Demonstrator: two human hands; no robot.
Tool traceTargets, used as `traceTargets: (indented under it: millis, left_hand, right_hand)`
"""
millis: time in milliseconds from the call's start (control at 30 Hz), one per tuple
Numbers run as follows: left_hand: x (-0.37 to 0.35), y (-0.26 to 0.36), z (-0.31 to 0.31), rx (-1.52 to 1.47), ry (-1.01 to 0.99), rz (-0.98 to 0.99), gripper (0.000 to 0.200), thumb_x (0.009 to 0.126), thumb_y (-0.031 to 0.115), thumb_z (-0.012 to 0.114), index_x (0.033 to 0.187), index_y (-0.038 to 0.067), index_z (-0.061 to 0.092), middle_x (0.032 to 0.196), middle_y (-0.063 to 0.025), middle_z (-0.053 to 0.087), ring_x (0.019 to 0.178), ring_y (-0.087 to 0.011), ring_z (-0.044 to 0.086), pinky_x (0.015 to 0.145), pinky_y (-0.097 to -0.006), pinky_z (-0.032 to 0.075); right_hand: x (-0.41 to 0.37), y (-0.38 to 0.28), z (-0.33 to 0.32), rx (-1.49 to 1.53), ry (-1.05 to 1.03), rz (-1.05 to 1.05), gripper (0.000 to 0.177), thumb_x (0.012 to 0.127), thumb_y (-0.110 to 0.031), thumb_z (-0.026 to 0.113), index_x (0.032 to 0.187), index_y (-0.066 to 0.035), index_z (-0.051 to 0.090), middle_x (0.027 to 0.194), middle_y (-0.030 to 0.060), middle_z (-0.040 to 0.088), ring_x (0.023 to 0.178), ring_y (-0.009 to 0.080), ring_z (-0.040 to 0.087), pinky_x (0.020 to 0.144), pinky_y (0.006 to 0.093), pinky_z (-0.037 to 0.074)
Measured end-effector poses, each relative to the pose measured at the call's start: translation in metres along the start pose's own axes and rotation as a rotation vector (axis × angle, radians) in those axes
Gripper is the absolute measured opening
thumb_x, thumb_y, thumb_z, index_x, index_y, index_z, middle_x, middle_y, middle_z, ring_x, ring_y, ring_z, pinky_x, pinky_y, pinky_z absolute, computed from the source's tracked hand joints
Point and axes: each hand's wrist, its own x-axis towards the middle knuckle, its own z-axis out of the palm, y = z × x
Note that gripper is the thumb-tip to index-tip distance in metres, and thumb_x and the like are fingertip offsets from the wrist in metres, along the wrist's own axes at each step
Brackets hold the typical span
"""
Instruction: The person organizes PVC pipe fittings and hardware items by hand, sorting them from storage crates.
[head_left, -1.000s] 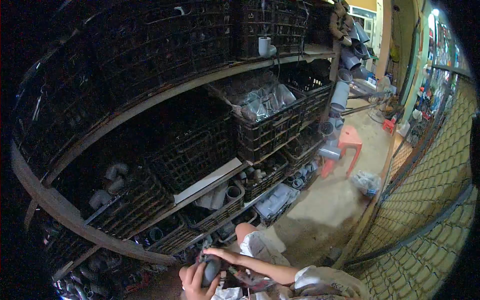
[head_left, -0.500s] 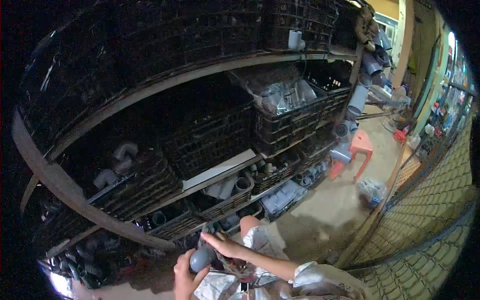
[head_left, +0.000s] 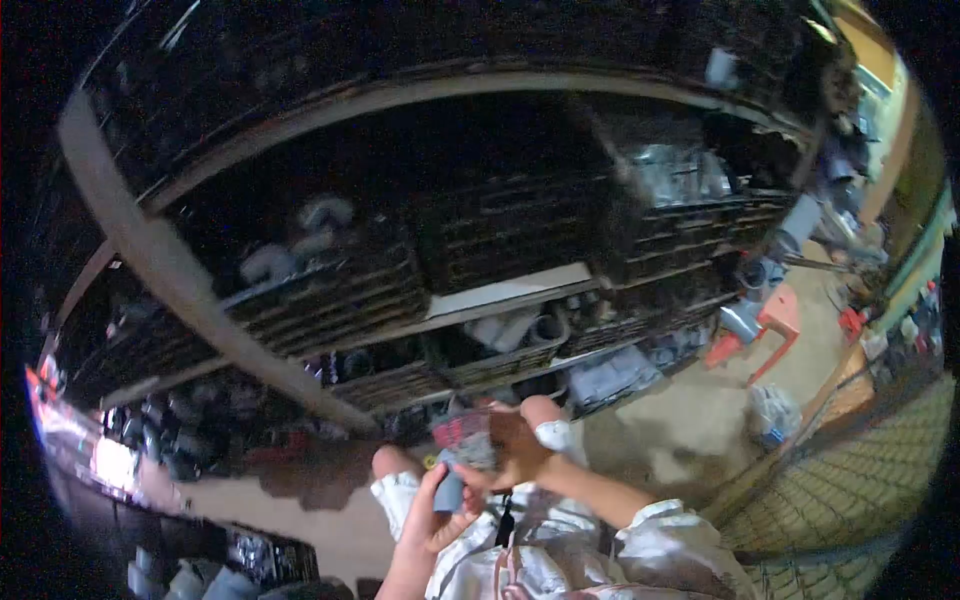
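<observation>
My left hand [head_left: 428, 525], low in the middle of the head view, is closed around a smooth grey plastic pipe fitting [head_left: 450, 490]. Just beyond it, my right hand [head_left: 508, 460] is smeared by motion and touches or nearly touches the fitting. A crumpled red-and-grey cloth [head_left: 466, 438] shows at the right hand's fingers, its outline blurred. Both hands are above my lap, between my knees.
Dark shelves with black crates [head_left: 500, 225] of fittings stand ahead. To the right are a red plastic stool [head_left: 782, 315], a clear plastic bag [head_left: 775, 412] on the floor and wire mesh [head_left: 850, 510]. Grey fittings [head_left: 190, 580] lie at lower left.
My view has swung left, so the shelves shift right. The right hand, earlier with fingers stretched out, now has the cloth at its fingers. The grey fitting has turned in my left hand.
</observation>
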Motion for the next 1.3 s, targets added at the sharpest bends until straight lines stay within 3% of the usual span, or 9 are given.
traceTargets:
  millis: [233, 367, 567, 600, 700, 867, 967, 1033, 1300]
  left_hand:
    - [-0.017, -0.032, 0.028, 1.082, 0.126, 0.694, 0.043, 0.079, 0.017, 0.054, 0.112, -0.001, 0.035, 0.086, -0.0088, 0.051, 0.077, -0.0163, 0.052, 0.067, -0.0288, 0.044]
    - [-0.028, -0.022, 0.038, 1.552, 0.155, 0.72, 0.05, 0.077, 0.018, 0.059, 0.112, -0.004, 0.032, 0.089, -0.0181, 0.052, 0.076, -0.0255, 0.056, 0.065, -0.0322, 0.046]
    - [-0.024, 0.001, 0.021, 2.329, -0.045, 0.874, 0.057, 0.074, 0.021, 0.062, 0.107, -0.013, 0.032, 0.088, -0.0276, 0.053, 0.079, -0.0388, 0.056, 0.065, -0.0357, 0.047]
    - [-0.023, 0.007, 0.015, 2.3, -0.095, 0.859, 0.057, 0.073, 0.022, 0.064, 0.109, -0.01, 0.034, 0.086, -0.0255, 0.054, 0.08, -0.0395, 0.056, 0.065, -0.0352, 0.047]
    - [-0.022, 0.02, 0.012, 2.085, 0.004, 0.545, 0.055, 0.073, 0.023, 0.064, 0.112, -0.004, 0.036, 0.084, -0.0202, 0.055, 0.078, -0.0318, 0.057, 0.064, -0.0338, 0.046]
    - [0.01, 0.005, -0.019, 1.016, 0.233, 0.682, 0.038, 0.084, 0.028, 0.051, 0.107, -0.001, 0.042, 0.088, -0.0053, 0.054, 0.079, -0.0148, 0.051, 0.069, -0.0257, 0.041]
    - [0.041, -0.006, -0.036, 0.669, 0.242, 0.694, 0.036, 0.087, 0.031, 0.043, 0.111, 0.004, 0.045, 0.102, -0.0066, 0.053, 0.092, -0.0147, 0.05, 0.08, -0.0283, 0.04]
    - [0.045, -0.001, -0.033, 0.417, 0.203, 0.687, 0.04, 0.088, 0.035, 0.038, 0.113, 0.005, 0.045, 0.106, -0.0051, 0.052, 0.096, -0.0164, 0.05, 0.085, -0.0287, 0.039]
    - [0.018, -0.004, -0.01, 0.418, 0.169, 0.605, 0.044, 0.09, 0.037, 0.034, 0.116, 0.003, 0.042, 0.106, -0.0072, 0.052, 0.09, -0.0129, 0.051, 0.078, -0.0262, 0.042]
  right_hand:
    - [-0.083, 0.055, 0.034, 0.15, 0.1, 0.295, 0.046, 0.066, -0.038, 0.051, 0.097, -0.004, 0.049, 0.091, 0.0086, 0.053, 0.08, 0.0231, 0.05, 0.069, 0.034, 0.04]
    - [-0.119, 0.052, 0.06, 1.127, 0.493, 1.123, 0.046, 0.081, -0.043, 0.037, 0.098, -0.003, 0.053, 0.088, 0.006, 0.058, 0.085, 0.0189, 0.054, 0.081, 0.0318, 0.039]
    - [-0.063, 0.032, 0.046, 0.999, 0.018, 1.405, 0.036, 0.085, -0.032, 0.04, 0.098, -0.001, 0.054, 0.097, 0.0032, 0.053, 0.095, 0.0111, 0.046, 0.087, 0.0258, 0.032]
    - [-0.068, 0.032, 0.042, 0.949, -0.054, 1.387, 0.036, 0.078, -0.037, 0.05, 0.095, -0.006, 0.056, 0.092, 0.0036, 0.057, 0.081, 0.0126, 0.052, 0.073, 0.0258, 0.04]
    - [-0.06, 0.021, 0.028, 0.936, -0.094, 1.465, 0.038, 0.086, -0.035, 0.038, 0.1, -0.002, 0.053, 0.102, 0.0048, 0.051, 0.1, 0.0109, 0.044, 0.091, 0.0254, 0.029]
    - [-0.04, 0.016, 0.017, 0.376, 0.213, 0.937, 0.032, 0.086, -0.028, 0.042, 0.093, 0.001, 0.054, 0.087, 0.0067, 0.056, 0.08, 0.0142, 0.051, 0.075, 0.0272, 0.038]
    - [-0.029, 0.009, 0.045, -0.031, 0.12, 0.353, 0.02, 0.081, -0.018, 0.048, 0.089, -0.001, 0.055, 0.094, 0.0169, 0.054, 0.089, 0.0317, 0.049, 0.078, 0.0401, 0.036]
    - [-0.027, -0.002, 0.054, -0.143, 0.086, 0.218, 0.044, 0.074, -0.024, 0.053, 0.113, -0.006, 0.047, 0.124, 0.0122, 0.038, 0.113, 0.0336, 0.033, 0.093, 0.0455, 0.026]
    - [-0.094, 0.052, 0.059, -0.438, -0.054, -0.246, 0.048, 0.074, -0.038, 0.05, 0.115, -0.015, 0.048, 0.125, 0.0103, 0.035, 0.118, 0.0321, 0.027, 0.097, 0.0475, 0.016]
